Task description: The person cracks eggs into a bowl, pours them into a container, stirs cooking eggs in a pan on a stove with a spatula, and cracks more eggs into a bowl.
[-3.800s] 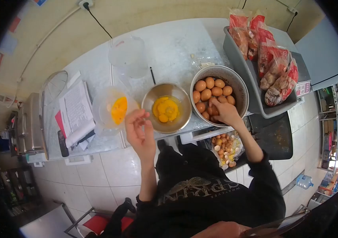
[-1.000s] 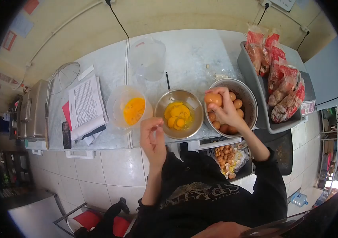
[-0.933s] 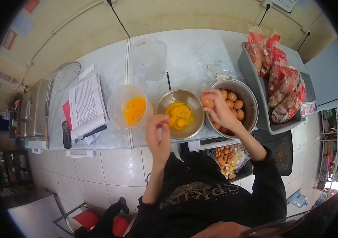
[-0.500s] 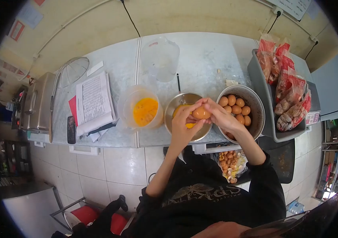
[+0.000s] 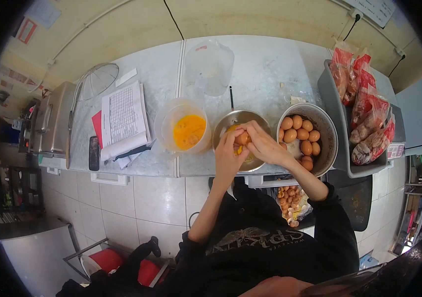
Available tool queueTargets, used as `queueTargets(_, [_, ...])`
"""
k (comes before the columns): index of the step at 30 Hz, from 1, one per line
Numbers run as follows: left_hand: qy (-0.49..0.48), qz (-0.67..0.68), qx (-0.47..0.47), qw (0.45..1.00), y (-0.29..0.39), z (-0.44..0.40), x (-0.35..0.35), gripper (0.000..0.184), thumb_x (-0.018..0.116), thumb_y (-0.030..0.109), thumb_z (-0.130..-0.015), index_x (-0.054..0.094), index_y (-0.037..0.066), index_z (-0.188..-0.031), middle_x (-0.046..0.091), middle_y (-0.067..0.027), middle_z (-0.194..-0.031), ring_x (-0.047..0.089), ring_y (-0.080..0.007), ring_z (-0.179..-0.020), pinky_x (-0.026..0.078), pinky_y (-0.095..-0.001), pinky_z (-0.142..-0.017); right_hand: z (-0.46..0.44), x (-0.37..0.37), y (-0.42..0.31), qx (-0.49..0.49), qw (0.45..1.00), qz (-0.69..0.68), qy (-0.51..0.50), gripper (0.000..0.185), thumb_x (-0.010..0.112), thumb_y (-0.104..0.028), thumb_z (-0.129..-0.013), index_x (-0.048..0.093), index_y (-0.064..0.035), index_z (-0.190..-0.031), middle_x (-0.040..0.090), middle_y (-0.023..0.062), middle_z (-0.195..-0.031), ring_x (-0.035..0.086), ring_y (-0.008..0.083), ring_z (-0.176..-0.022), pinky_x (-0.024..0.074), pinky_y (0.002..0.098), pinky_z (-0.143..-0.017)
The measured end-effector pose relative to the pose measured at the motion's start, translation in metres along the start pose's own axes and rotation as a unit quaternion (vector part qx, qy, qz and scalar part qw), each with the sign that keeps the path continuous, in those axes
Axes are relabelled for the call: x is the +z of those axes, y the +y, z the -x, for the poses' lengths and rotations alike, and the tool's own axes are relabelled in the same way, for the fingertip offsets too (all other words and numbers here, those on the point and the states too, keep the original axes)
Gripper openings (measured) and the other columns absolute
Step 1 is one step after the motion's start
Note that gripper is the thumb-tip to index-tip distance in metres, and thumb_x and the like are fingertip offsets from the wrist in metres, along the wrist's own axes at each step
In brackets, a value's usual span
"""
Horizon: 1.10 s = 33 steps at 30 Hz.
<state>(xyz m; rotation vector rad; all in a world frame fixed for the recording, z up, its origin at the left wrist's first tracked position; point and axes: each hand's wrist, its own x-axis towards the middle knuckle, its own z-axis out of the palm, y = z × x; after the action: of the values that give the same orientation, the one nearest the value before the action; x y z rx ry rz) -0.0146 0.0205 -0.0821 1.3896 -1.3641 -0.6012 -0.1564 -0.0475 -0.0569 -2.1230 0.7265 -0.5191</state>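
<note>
Over a round metal bowl [image 5: 223, 124], both my hands hold a brown egg [image 5: 243, 138] between their fingertips. My left hand [image 5: 228, 152] is closed on its left side, and my right hand [image 5: 266, 146] closes on it from the right. Yellow egg shows in the bowl below; whether the shell is split is hard to make out behind the fingers. To the right, a deep pot [image 5: 326, 126] holds several whole brown eggs [image 5: 302, 134]. On the left stands a translucent plastic jug [image 5: 164, 121] with orange-yellow beaten egg [image 5: 189, 132] inside.
Another clear jug [image 5: 211, 64] stands behind. A grey tub [image 5: 337, 116] with bagged meat [image 5: 369, 123] is at the right. Papers [image 5: 124, 119], a phone [image 5: 93, 153] and a wire strainer [image 5: 99, 81] lie left. Below the table edge are broken eggshells [image 5: 290, 200].
My hands have drawn closer around the egg, which is now more covered by the fingers. The whole view has shifted slightly, so the table things appear further right.
</note>
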Motion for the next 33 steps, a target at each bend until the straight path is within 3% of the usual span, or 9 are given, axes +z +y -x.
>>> queueTargets(7, [-0.04,-0.06,0.024,0.997,0.019,-0.005,-0.02,0.046,0.059,-0.005,-0.068,0.056,0.007,-0.112,0.055,-0.014,-0.108,0.058,-0.027,-0.095,0.048,-0.0327,-0.079,0.0,-0.017,-0.01,-0.049,0.996,0.062,0.04,0.048,0.059,0.004,-0.072,0.047,-0.0046,-0.118,0.047,0.0152,-0.115,0.051,0.0353,-0.104,0.0424,0.0405,-0.09])
queueTargets(10, [-0.079,0.044,0.07,0.993,0.054,-0.008,-0.028,0.05,0.056,-0.005,-0.068,0.054,0.006,-0.116,0.052,-0.0169,-0.116,0.053,-0.0295,-0.104,0.044,-0.0346,-0.087,0.014,-0.03,-0.016,-0.082,0.993,-0.01,0.082,0.051,0.069,-0.004,-0.071,0.051,-0.006,-0.118,0.052,0.0116,-0.113,0.053,0.0287,-0.107,0.0436,0.0375,-0.089])
queueTargets(14, [-0.134,0.057,0.106,0.984,0.098,-0.005,-0.051,0.05,0.056,-0.003,-0.068,0.052,0.004,-0.117,0.048,-0.0179,-0.122,0.05,-0.0307,-0.108,0.039,-0.0385,-0.094,0.104,-0.075,-0.041,0.043,0.962,-0.246,0.111,0.063,0.084,-0.011,-0.06,0.056,-0.0051,-0.115,0.056,0.0074,-0.115,0.054,0.017,-0.109,0.0458,0.0326,-0.089])
queueTargets(17, [-0.097,0.055,0.176,0.978,0.094,-0.004,-0.068,0.055,0.059,0.006,-0.073,0.042,0.002,-0.126,0.046,-0.0135,-0.13,0.044,-0.0254,-0.12,0.033,-0.036,-0.098,0.189,-0.12,-0.046,0.137,0.981,-0.138,0.025,0.072,0.088,-0.028,-0.05,0.06,-0.0045,-0.113,0.061,0.0083,-0.111,0.057,0.0183,-0.104,0.0446,0.0317,-0.089])
queueTargets(22, [0.002,0.152,0.103,0.983,0.087,-0.008,-0.061,0.053,0.062,0.012,-0.078,0.042,0.005,-0.127,0.046,-0.013,-0.131,0.044,-0.0231,-0.12,0.033,-0.0323,-0.094,0.203,-0.116,-0.025,0.271,0.949,0.066,0.15,0.07,0.085,-0.042,-0.051,0.064,-0.0132,-0.111,0.064,0.0055,-0.099,0.059,0.0174,-0.096,0.0453,0.0331,-0.073])
queueTargets(26, [-0.036,0.162,0.093,0.982,0.091,-0.004,-0.049,0.051,0.061,0.011,-0.079,0.042,0.006,-0.126,0.047,-0.0123,-0.13,0.046,-0.0228,-0.119,0.034,-0.0322,-0.093,0.132,-0.066,0.038,0.489,0.785,0.355,-0.142,0.046,0.077,-0.042,-0.06,0.066,-0.0121,-0.094,0.065,0.009,-0.087,0.063,0.0253,-0.086,0.0488,0.0353,-0.072])
queueTargets(27, [-0.038,0.162,0.095,0.981,0.092,0.001,-0.05,0.047,0.06,0.006,-0.078,0.045,0.005,-0.123,0.047,-0.0117,-0.126,0.045,-0.0219,-0.118,0.034,-0.031,-0.092,0.13,-0.066,0.041,0.486,0.788,0.354,-0.134,0.046,0.077,-0.042,-0.06,0.066,-0.0121,-0.094,0.065,0.009,-0.087,0.063,0.0253,-0.086,0.0488,0.0353,-0.072])
queueTargets(31, [-0.005,0.184,0.071,0.98,0.079,0.012,-0.064,0.042,0.057,-0.001,-0.077,0.048,0.004,-0.118,0.049,-0.0098,-0.12,0.046,-0.0199,-0.114,0.035,-0.0291,-0.09,0.142,-0.083,0.071,0.324,0.897,0.24,-0.179,0.033,0.067,-0.029,-0.073,0.061,-0.0069,-0.096,0.064,0.0113,-0.091,0.063,0.0214,-0.076,0.0507,0.0329,-0.068])
queueTargets(33, [0.021,0.192,0.052,0.98,0.077,0.014,-0.066,0.041,0.056,-0.001,-0.078,0.048,0.004,-0.118,0.049,-0.0094,-0.119,0.047,-0.0189,-0.112,0.036,-0.0292,-0.09,0.136,-0.093,0.065,0.327,0.909,-0.25,-0.065,0.034,0.062,-0.019,-0.077,0.051,-0.0089,-0.107,0.061,0.0082,-0.086,0.059,0.0154,-0.075,0.0482,0.0281,-0.065])
